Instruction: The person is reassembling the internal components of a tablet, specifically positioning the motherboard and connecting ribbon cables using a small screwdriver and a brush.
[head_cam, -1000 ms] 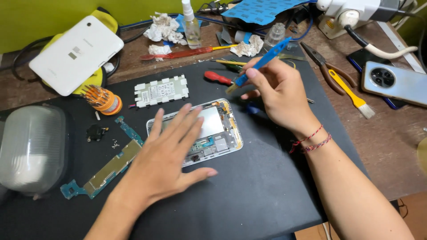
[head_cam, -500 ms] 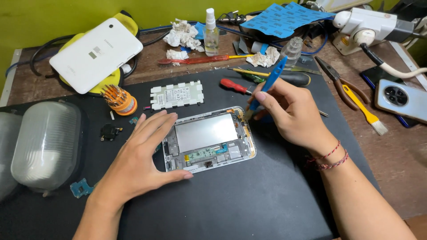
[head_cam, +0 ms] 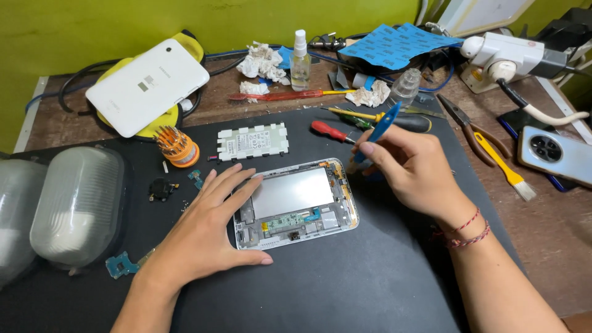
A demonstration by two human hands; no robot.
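An opened tablet frame with a silver metal plate and exposed circuit parts lies on a black mat. My left hand rests flat on the mat, fingers spread, touching the frame's left edge. My right hand grips a blue plastic pry tool like a pen, its lower tip at the frame's upper right corner. A white battery pack lies just behind the frame.
A white tablet back cover sits at back left by an orange screwdriver bit holder. Two frosted lamp covers stand at left. A red screwdriver, pliers, brush, phone, spray bottle and tissues crowd the back.
My left hand slid off the metal plate to the frame's left edge. The right hand lowered the pry tool's tip to the frame's upper right corner. The camera view shifted.
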